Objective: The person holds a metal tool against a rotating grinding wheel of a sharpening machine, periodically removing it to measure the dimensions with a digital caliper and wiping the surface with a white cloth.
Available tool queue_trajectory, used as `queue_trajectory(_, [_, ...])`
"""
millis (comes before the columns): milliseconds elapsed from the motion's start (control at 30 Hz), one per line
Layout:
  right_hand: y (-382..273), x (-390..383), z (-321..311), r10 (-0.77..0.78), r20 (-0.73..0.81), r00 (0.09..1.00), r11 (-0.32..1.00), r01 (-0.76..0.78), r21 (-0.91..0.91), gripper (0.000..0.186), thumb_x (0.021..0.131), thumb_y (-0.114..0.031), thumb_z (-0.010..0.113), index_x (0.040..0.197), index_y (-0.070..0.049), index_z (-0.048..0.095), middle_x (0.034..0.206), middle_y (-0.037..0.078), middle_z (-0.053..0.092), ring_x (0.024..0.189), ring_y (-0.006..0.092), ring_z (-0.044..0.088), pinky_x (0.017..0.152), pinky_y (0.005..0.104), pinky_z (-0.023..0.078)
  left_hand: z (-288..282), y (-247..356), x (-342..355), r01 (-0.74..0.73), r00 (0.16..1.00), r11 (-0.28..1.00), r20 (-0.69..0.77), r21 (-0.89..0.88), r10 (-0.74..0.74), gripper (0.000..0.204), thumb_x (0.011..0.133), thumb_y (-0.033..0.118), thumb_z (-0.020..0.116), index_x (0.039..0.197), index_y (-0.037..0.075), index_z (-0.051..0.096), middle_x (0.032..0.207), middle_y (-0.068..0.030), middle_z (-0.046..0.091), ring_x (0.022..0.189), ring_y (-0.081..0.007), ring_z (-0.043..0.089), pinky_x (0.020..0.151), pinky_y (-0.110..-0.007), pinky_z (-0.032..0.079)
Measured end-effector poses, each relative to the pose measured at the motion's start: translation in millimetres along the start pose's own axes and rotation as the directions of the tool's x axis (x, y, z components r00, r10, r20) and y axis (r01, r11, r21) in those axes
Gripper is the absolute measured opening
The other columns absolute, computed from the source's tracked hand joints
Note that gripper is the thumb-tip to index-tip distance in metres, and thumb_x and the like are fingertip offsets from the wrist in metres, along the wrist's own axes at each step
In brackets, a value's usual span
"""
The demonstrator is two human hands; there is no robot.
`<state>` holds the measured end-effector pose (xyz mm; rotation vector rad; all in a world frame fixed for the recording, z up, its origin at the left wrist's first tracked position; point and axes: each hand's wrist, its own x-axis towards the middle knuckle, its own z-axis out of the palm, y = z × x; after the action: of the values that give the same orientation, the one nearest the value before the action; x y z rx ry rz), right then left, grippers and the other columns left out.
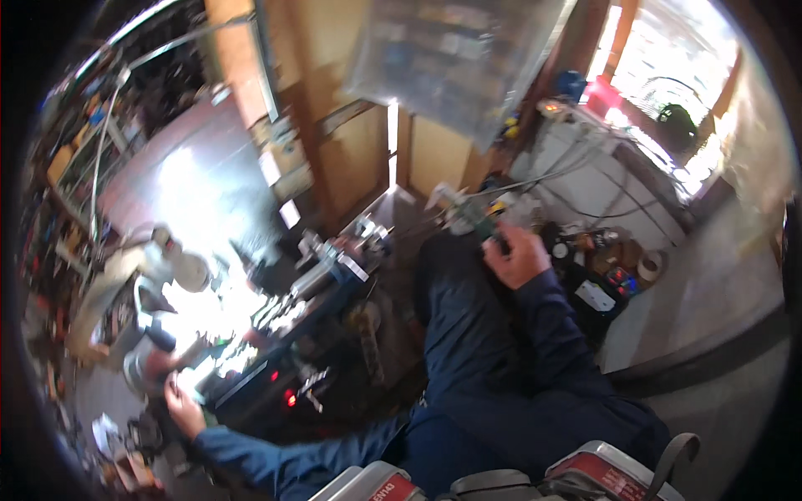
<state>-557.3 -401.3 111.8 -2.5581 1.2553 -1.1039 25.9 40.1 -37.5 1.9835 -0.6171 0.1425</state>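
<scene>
Clutter on every surface, workshop setting, view tilted and motion-blurred. Containers first: shelving [71, 159] along far left edge, packed with small coloured items, contents too blurred to tell apart. Clear plastic bag or sheet [451, 63] hanging at top centre, dark boxed shapes showing through it, not identifiable. Roll of tape [650, 267] lying on floor at right, near tangle of cables [585, 179] across white panel.

Right hand [520, 255] raised above blue-trousered knee [468, 326], fingers curled tight around small green-and-dark tool or part [478, 219]; one end pokes out toward upper left past the knuckles. Looks slim, elongated, partly green, tip pale; finer detail lost to blur. Sits just beside scattered small parts on floor at right, level with base of wooden cabinet [434, 150].

Left hand [180, 405] stretched far out at lower left, sleeve dark blue, fingers against edge of dark machine housing [259, 380] with red indicator lights [290, 399]. Grip there: cannot tell whether closed on anything, glare from bright patch washes out the fingertips. Grey metal cylinders and vise-like fittings [330, 271] on bench between the two hands. White-and-grey device [154, 259] with rounded body standing left of glare.
</scene>
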Motion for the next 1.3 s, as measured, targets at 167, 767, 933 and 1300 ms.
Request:
queue_trajectory(167, [-18.4, 4.6, -3.7, 0.111, 0.035, 0.993, 0.991, -0.114, 0.077, 0.042, 0.086, -0.029, 0.070, 0.113, 0.003, 0.065, 0.094, 0.024, 0.068, 0.089, 0.0374, 0.067, 0.077, 0.0395, 0.052, 12.9, 18.6, 5.6, -0.043, 0.999, 0.996, -0.011, 0.079, 0.044, 0.029, 0.100, 0.014, 0.050, 0.123, -0.003, 0.059, 0.117, -0.0165, 0.066, 0.109, -0.0247, 0.063, 0.098, -0.035, 0.046])
queue_trajectory(767, [-75.2, 28.8, 149.6, 0.506, 0.285, 0.814, 0.659, -0.578, 0.481, 0.034, 0.089, -0.032, 0.073, 0.110, -0.008, 0.065, 0.061, -0.006, 0.047, 0.044, 0.0008, 0.036, 0.037, 0.0214, 0.025, 7.1, 56.5, -11.9, -0.026, 0.964, 0.947, -0.242, 0.319, 0.108, 0.025, 0.087, 0.023, 0.068, 0.106, 0.007, 0.068, 0.099, -0.0148, 0.070, 0.090, -0.0310, 0.069, 0.078, -0.039, 0.053])
queue_trajectory(933, [-41.5, 37.4, 216.9, 0.413, 0.192, 0.890, 0.863, -0.450, 0.230, 0.042, 0.086, -0.040, 0.076, 0.097, 0.000, 0.069, 0.069, 0.002, 0.061, 0.056, 0.0131, 0.053, 0.053, 0.0311, 0.042, -5.5, 64.1, -17.4, 0.014, 0.964, 0.959, -0.259, 0.283, 0.062, 0.026, 0.086, 0.024, 0.071, 0.105, 0.007, 0.069, 0.095, -0.0145, 0.070, 0.085, -0.0306, 0.069, 0.074, -0.039, 0.053])
queue_trajectory(1300, [-31.7, 87.3, 221.6, 0.306, 0.169, 0.937, 0.925, -0.334, 0.180, 0.043, 0.086, -0.037, 0.076, 0.093, 0.004, 0.070, 0.082, 0.008, 0.071, 0.073, 0.0156, 0.061, 0.072, 0.0320, 0.049, 2.3, 58.3, -8.2, -0.032, 0.960, 0.977, -0.267, 0.209, 0.088, 0.024, 0.082, 0.017, 0.077, 0.099, 0.002, 0.068, 0.089, -0.0123, 0.069, 0.076, -0.0236, 0.069, 0.068, -0.034, 0.054])
